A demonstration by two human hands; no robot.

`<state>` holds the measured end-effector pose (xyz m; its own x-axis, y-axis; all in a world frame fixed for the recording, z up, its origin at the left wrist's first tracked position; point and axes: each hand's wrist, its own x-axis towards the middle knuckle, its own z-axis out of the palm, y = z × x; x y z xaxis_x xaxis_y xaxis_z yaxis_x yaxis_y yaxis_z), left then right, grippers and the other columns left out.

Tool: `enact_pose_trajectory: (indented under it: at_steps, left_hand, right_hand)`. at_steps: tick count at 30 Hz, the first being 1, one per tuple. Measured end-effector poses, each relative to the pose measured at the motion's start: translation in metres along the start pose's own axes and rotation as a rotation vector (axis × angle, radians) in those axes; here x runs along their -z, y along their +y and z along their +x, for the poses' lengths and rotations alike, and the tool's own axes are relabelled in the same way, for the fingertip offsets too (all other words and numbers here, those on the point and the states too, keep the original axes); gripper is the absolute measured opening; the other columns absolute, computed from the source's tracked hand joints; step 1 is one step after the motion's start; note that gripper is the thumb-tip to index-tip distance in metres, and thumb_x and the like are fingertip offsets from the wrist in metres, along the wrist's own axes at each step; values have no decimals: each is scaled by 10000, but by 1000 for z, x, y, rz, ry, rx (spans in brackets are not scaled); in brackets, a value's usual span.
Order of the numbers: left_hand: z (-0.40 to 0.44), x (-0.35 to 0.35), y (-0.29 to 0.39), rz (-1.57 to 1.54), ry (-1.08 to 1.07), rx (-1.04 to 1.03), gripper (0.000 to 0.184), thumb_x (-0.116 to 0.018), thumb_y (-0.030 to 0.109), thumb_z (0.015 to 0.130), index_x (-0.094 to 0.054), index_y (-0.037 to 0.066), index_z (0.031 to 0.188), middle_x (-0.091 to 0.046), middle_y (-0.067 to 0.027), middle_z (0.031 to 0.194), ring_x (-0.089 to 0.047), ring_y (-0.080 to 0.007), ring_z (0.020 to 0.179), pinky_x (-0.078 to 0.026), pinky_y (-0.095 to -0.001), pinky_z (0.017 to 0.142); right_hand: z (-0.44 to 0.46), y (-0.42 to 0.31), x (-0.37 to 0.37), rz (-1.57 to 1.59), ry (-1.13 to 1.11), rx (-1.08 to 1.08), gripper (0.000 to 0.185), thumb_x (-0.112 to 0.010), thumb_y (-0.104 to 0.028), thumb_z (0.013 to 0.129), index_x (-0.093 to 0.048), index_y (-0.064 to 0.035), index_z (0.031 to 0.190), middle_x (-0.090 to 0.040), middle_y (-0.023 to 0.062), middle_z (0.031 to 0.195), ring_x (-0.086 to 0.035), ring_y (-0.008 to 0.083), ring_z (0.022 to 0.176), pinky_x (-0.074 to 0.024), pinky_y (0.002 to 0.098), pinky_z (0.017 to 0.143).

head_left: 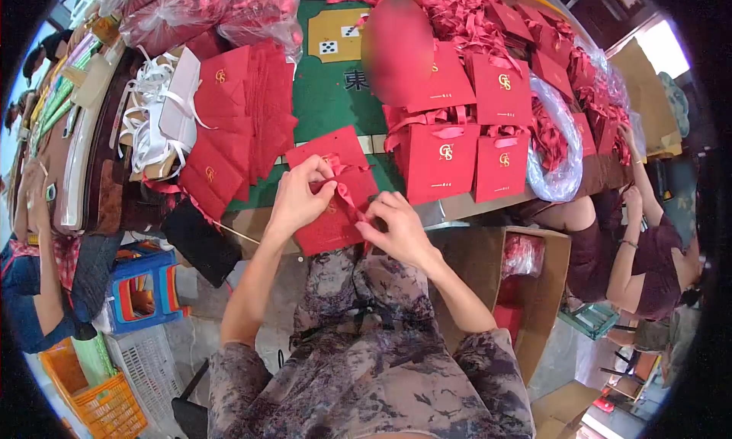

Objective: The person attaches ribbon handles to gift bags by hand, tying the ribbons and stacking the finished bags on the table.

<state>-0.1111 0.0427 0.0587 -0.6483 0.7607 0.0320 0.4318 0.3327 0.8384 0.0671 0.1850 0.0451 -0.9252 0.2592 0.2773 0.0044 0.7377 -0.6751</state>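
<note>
A: Where's the red bag [320, 237]?
B: Between both hands, tilted, at the near edge of the bench [324, 107], above the person's lap.
A: Left hand [303, 197]?
B: Thumb and index pinching the red ribbon [347, 195] near the top of the bag.
A: Right hand [395, 227]?
B: Thumb and fingers pinching the same ribbon lower down, at the bag's right side. Exact grip partly hidden by the fingers.
A: Around it?
B: Left: fanned red sheets or flat bags [263, 107], can't tell which; then white ribbons [152, 111] by a white box. Right: red bags with gold lettering [441, 164], in rows, ribbons on top. Beyond those, a plastic-wrapped ring [560, 153].
A: Below?
B: Open cardboard box [545, 286], right of the lap, red items inside.
</note>
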Motion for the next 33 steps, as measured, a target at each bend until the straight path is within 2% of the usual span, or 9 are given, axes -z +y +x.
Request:
enact_pose_trajectory:
  at_steps: [4,6,8,15,18,23,25,28,33]
  left_hand:
    - [1,-3,-7,59,16,36,170,-695,78,819,-560,30,910,-708,-96,776,-702,-167,772,-496,-307,706]
    - [1,-6,-11,37,18,55,168,-696,81,819,-562,33,908,-712,-94,779,-706,-173,784,-501,-310,716]
    - [2,-10,-15,16,21,74,166,-697,84,819,-564,36,906,-716,-92,782,-711,-179,796,-505,-314,726]
    - [5,-22,-29,-29,35,133,170,-705,106,814,-580,47,914,-719,-96,824,-718,-205,868,-522,-328,762]
    - [4,-23,-26,-21,19,174,172,-708,118,815,-585,52,916,-709,-89,828,-713,-204,859,-524,-334,759]
    - [0,-27,-32,-85,77,83,162,-711,100,820,-613,52,940,-706,-99,875,-696,-209,843,-525,-341,760]
    - [-6,-19,-24,-136,119,45,166,-715,96,821,-626,54,955,-701,-102,898,-688,-212,853,-523,-339,767]
    - [-26,2,-8,299,348,-166,172,-729,99,819,-653,63,969,-688,-100,932,-669,-218,870,-511,-327,782]
    - [-66,5,24,-90,196,-72,277,-826,139,732,-683,62,956,-688,-59,924,-653,-189,879,-465,-316,829]
  right_hand:
    - [-17,6,28,213,-46,-36,197,-692,-174,905,-584,-32,823,-605,64,809,-556,192,757,-447,304,684]
    - [-27,-3,55,565,-273,-545,190,-638,-181,961,-583,-30,860,-612,9,753,-546,92,700,-436,259,646]
    - [-41,4,66,592,-257,-464,186,-593,-176,997,-578,-32,879,-613,-30,741,-534,32,685,-428,219,631]
    - [-49,-26,80,240,233,-457,103,-701,-38,898,-618,14,931,-654,1,762,-597,47,662,-485,200,617]
    - [-47,-38,76,349,354,-438,140,-738,-9,856,-605,2,897,-643,-9,725,-589,47,653,-475,194,612]
    - [-22,-51,49,339,341,-147,184,-755,39,800,-600,-27,872,-605,63,965,-590,87,781,-478,221,621]
    - [-13,-51,33,296,239,-113,158,-747,38,804,-629,-15,894,-625,86,921,-624,135,760,-507,248,628]
    - [-5,-53,9,206,163,-124,159,-739,39,798,-659,-17,925,-629,106,885,-656,193,762,-539,281,630]
    - [7,-48,-20,110,95,-95,223,-713,62,762,-662,-34,956,-633,128,909,-678,284,799,-557,350,657]
